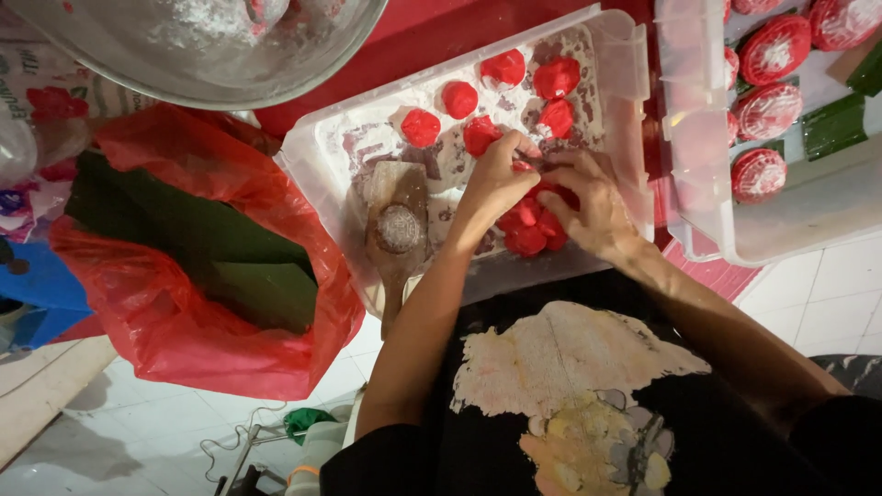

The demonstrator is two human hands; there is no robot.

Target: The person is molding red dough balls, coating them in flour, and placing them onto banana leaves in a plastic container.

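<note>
Here, a shallow clear plastic tray (611, 55), dusted with white flour, sits in the middle of the view and serves as the landmark. Above its near edge, the left hand (496, 179) and the right hand (588, 202) meet, fingers curled and pinching a soft lump of red dough (531, 230) between them; part of the lump is hidden under the fingers. Farther back inside the tray lie several smooth, rounded red dough balls (459, 98), well apart from one another on the powdery floor. At the tray's left end rests a wooden mould (398, 225), paddle-shaped, with a round carved hollow caked in flour. Left of the tray a crinkled red plastic bag (175, 321) gapes open, holding flat dark green leaves (202, 243). Beyond the tray's far left corner is a large metal bowl (211, 55) with floury contents. Right of the tray stands a second clear tub (698, 138) holding flat, round red cakes (767, 110) with patterned tops, some on green leaf squares.
</note>
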